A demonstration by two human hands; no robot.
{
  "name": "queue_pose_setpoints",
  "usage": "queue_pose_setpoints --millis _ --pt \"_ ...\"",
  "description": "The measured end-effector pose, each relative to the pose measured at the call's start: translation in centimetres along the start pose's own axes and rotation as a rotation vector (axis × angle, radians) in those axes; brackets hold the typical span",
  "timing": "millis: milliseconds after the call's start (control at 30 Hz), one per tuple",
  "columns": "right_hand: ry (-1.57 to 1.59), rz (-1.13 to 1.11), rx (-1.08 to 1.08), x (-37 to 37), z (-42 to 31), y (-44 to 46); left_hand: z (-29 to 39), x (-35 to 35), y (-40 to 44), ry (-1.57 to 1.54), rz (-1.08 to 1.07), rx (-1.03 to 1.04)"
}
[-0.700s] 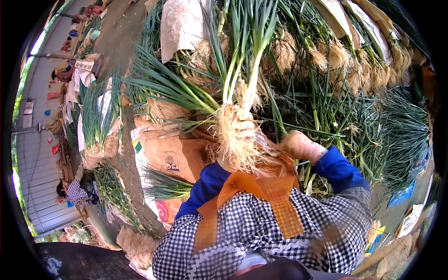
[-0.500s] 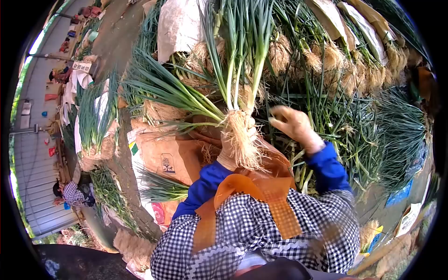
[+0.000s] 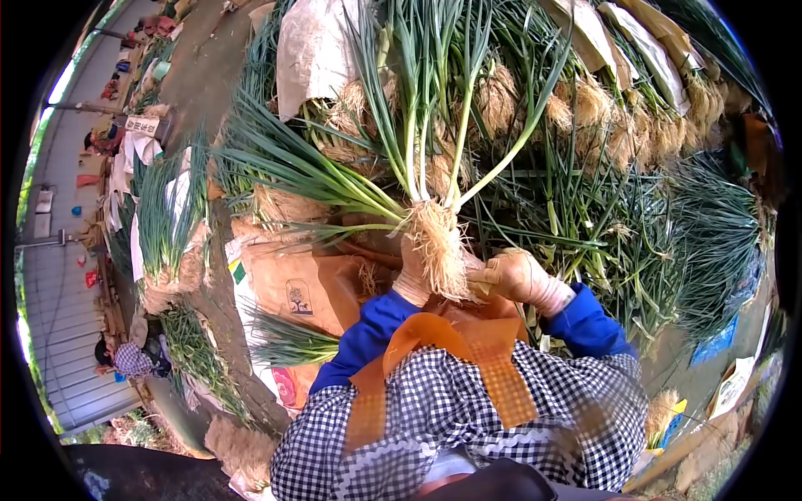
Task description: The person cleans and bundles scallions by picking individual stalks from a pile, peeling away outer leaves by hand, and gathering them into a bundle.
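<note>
My left hand (image 3: 411,271) is closed around the base of a bunch of green onions (image 3: 415,159), partly hidden behind the pale, stringy roots (image 3: 441,250). The long green leaves fan upward and to the left, and one stalk leans far out to the right. My right hand (image 3: 520,275) is just right of the roots, fingers curled shut; a pale strip shows at the fingertips, but I cannot make out what it is. Below both hands is an orange-brown apron (image 3: 493,330). To the left, a smaller bunch of green onions (image 3: 292,341) lies on a printed sack (image 3: 296,275).
Bundled green onions with roots (image 3: 593,104) line the far side, some under pale sacks (image 3: 322,58). Loose green leaves (image 3: 601,225) are heaped at right, beside another onion pile (image 3: 710,242). A person in a checked top (image 3: 132,361) is at far left.
My right hand has come down and slightly left to the roots, its fingers now curled shut. One stalk of the bunch has swung out to the right. My left hand keeps its hold.
</note>
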State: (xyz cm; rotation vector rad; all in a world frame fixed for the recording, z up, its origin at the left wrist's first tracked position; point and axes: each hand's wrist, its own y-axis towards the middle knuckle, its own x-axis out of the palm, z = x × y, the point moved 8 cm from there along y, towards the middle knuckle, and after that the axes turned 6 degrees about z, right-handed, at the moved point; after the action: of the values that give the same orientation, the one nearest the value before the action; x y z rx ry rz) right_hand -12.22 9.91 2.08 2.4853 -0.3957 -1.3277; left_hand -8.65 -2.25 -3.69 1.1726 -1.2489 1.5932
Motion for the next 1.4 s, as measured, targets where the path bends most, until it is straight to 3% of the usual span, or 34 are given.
queue_pose_setpoints --millis 33,67,133,167,200,267,333,367,400,500,533,600,633,667,733,800,867,933,967,1000,1067,1100,1133,1200,1233,1267,1333,1400 --pt "-0.082 -0.395 0.159 2.7 2.6 -2.2 0.3 0.0 0.0 0.006 -0.034 -0.038" --pt "-0.203 -0.623 0.352 4.2 5.9 -4.4 1.0 -1.6 0.1 0.093 0.094 0.086" --pt "-0.068 -0.101 0.431 -1.7 6.4 -0.5 0.8 -1.9 0.1 0.097 0.128 0.012" --pt "0.189 0.283 0.485 -4.4 6.1 1.3 0.4 -1.7 0.2 0.066 0.097 -0.002" --pt "0.057 0.25 0.662 -5.9 5.7 3.0 -0.1 -1.3 -0.2 0.035 0.077 -0.019" --pt "0.022 0.239 0.705 -4.5 6.0 5.2 -0.3 -1.3 -0.5 0.051 0.151 0.012" --pt "0.186 0.562 0.416 -1.6 5.5 5.2 -0.2 -1.3 -0.7 0.155 0.159 0.01" --pt "0.279 0.571 0.374 -1.3 4.4 5.2 -0.2 -1.6 -0.9 0.068 0.232 0.01" --pt "0.696 0.439 0.599 -0.5 3.8 4.9 0.2 -3.4 -0.8 0.112 0.363 0.031" --pt "1.097 -0.256 0.661 1.3 2.1 -0.2 -0.7 0.4 -0.5 -0.021 -0.036 -0.207" --pt "1.191 -0.52 0.679 1.5 1.3 -2.2 0.0 -1.0 -0.7 0.075 0.236 -0.112" --pt "0.376 -0.493 0.585 0.1 5.4 -3.3 -0.7 1.3 -2.5 0.066 0.157 -0.346" --pt "0.221 -0.309 0.581 0.2 8.4 -3.3 -1.2 1.7 -2.3 -0.059 -0.014 -0.467" --pt "0.065 -0.128 0.563 -0.7 10.9 -2.8 -1.0 4.9 -3.0 0.091 -0.093 -0.444" --pt "0.508 0.051 0.927 -2.2 12.8 1.2 0.6 8.7 -3.5 0.16 -0.231 -0.355" --pt "0.525 0.295 0.861 -2.4 16.0 5.8 3.4 11.7 -3.7 0.147 -0.358 -0.22" --pt "0.284 0.435 0.78 -2.0 19.7 9.9 6.4 14.1 -4.0 0.118 -0.502 -0.081" --pt "0.012 0.405 0.823 -1.8 20.6 13.0 9.2 16.2 -4.7 0.094 -0.69 0.036" --pt "0.455 0.33 1.011 -0.2 20.5 13.5 10.0 17.0 -5.2 0.091 -0.769 0.075" --pt "0.39 0.264 1.019 2.1 22.5 14.8 10.7 17.2 -5.4 0.096 -0.808 0.12" --pt "0.175 0.297 1.083 2.5 23.4 14.2 11.3 15.5 -4.5 0.115 -0.677 0.233" --pt "0.154 0.338 1.113 1.8 22.5 13.8 11.2 13.1 -3.4 0.136 -0.43 0.279" --pt "0.24 0.554 1.095 0.6 21.3 13.1 10.9 10.5 -2.7 0.161 -0.18 0.308" --pt "0.053 0.686 1.047 -2.7 18.0 12.4 9.9 5.8 -2.1 0.035 -0.199 0.163" --pt "0.07 0.784 0.863 -3.3 16.2 13.2 9.0 5.7 -2.8 0.07 -0.16 0.155" --pt "-0.083 0.57 0.824 -2.5 15.3 14.3 8.6 5.7 -3.0 0.06 -0.217 0.127" --pt "-0.255 -0.078 0.901 -0.1 14.5 17.4 8.6 9.0 -4.2 -0.028 -0.322 0.225" --pt "-0.401 -0.149 0.885 1.6 15.9 18.9 10.9 10.1 -5.0 -0.029 -0.402 0.271"
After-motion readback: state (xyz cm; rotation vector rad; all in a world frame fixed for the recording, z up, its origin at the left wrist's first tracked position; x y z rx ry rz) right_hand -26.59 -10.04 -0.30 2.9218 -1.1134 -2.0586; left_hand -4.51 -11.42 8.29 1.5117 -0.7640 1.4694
